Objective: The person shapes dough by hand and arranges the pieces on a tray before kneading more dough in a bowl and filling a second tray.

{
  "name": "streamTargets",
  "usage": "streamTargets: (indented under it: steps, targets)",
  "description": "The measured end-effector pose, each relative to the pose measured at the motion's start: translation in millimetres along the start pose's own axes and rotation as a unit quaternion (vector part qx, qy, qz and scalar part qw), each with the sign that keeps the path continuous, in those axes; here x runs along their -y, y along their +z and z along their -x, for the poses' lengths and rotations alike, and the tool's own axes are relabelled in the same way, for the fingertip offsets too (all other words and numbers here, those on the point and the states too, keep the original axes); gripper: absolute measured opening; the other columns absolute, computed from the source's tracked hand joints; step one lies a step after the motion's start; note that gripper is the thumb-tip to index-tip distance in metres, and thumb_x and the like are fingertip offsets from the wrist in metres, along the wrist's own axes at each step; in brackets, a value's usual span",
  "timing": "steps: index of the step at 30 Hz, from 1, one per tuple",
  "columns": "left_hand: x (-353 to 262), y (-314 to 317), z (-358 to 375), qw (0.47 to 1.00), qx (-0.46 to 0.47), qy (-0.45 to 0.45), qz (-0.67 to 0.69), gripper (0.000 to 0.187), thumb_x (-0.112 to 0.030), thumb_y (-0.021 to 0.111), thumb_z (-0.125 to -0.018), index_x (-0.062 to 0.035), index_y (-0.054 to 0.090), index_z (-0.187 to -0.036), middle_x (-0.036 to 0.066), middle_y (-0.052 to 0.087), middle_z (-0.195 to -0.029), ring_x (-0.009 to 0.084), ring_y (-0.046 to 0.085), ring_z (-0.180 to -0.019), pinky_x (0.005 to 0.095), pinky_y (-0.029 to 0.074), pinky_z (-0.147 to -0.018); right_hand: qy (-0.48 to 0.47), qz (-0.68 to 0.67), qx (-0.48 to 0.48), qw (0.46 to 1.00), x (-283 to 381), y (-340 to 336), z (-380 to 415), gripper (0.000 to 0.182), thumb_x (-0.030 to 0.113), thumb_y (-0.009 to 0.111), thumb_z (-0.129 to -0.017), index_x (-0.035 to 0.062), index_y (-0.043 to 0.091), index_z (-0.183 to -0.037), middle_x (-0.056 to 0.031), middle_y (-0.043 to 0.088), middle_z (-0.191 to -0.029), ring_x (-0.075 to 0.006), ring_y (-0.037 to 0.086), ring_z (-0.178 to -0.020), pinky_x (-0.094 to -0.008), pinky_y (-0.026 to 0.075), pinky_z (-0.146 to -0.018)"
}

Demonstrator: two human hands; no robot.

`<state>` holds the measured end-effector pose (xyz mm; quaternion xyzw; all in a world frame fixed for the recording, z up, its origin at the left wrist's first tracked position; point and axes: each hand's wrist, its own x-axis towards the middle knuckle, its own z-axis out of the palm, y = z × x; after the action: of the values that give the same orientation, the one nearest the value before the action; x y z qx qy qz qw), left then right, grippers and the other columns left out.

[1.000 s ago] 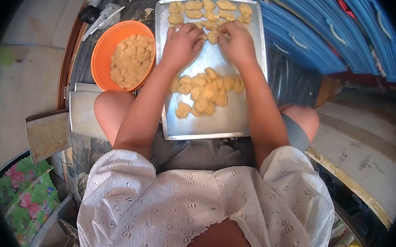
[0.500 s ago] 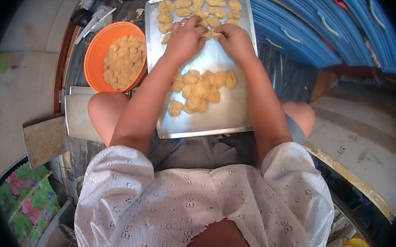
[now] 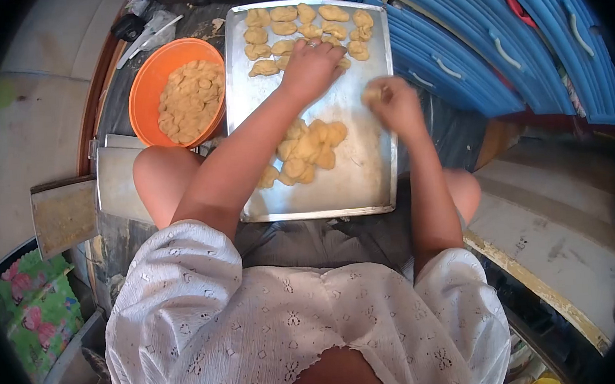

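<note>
Over the rows of shaped dough on the metal tray [image 3: 244, 107], my left hand [image 3: 313, 69] is bent down with its fingers curled on a piece of dough [image 3: 343, 64]. Most of that piece is hidden beneath the hand. At the tray's right edge, my right hand [image 3: 398, 106] pinches another piece of dough [image 3: 372, 95] and is slightly blurred. Nearer to me on the tray lies a heap of dough pieces [image 3: 308, 149], partly behind my left forearm. Flattened, twisted pieces [image 3: 284, 28] line the far end.
An orange bowl [image 3: 147, 125] left of the tray holds many dough pieces. Blue drawers [image 3: 447, 46] with white handles stand at the right. A plastic bag [image 3: 160, 27] lies beyond the bowl, and a low board [image 3: 64, 216] is at the left.
My right hand has left the far rows, moving right and towards me, and now holds a dough piece. The heap's right side is smaller. My left hand has shifted slightly right.
</note>
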<state>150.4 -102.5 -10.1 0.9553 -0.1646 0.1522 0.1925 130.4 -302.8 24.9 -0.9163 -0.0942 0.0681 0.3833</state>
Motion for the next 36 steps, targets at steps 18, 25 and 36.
streamTargets:
  steps: [18,25,36]
  targets:
    - [40,-98,142,0.952,0.027,-0.219,0.214,0.024,-0.019,0.066,-0.081,-0.0023,0.065,-0.099,0.015,0.062,-0.094,0.0314,0.059,-0.090,0.0375,0.047,-0.080,-0.003,-0.011,-0.182,0.983,-15,29,-111,0.027,0.024,0.073,-0.075,0.0033,0.068,-0.092,-0.0131,0.067,-0.087,-0.0239,0.064,-0.080,-0.0338,0.050,-0.071]
    - [52,-86,139,0.959,0.016,-0.196,0.206,0.023,-0.019,0.065,-0.083,-0.0026,0.065,-0.099,0.013,0.062,-0.094,0.0288,0.059,-0.091,0.0356,0.047,-0.081,0.026,-0.075,-0.106,0.991,-30,27,-137,0.035,0.033,0.075,-0.073,0.0033,0.068,-0.091,-0.0102,0.067,-0.079,-0.0232,0.065,-0.074,-0.0340,0.050,-0.066]
    - [49,-98,141,0.938,0.098,-0.227,0.244,0.028,-0.022,0.065,-0.082,-0.0037,0.064,-0.103,0.014,0.061,-0.094,0.0283,0.060,-0.089,0.0363,0.048,-0.078,-0.029,-0.006,-0.081,0.996,-24,21,-178,0.033,0.017,0.069,-0.072,0.0049,0.068,-0.103,-0.0121,0.068,-0.088,-0.0243,0.065,-0.082,-0.0335,0.050,-0.076]
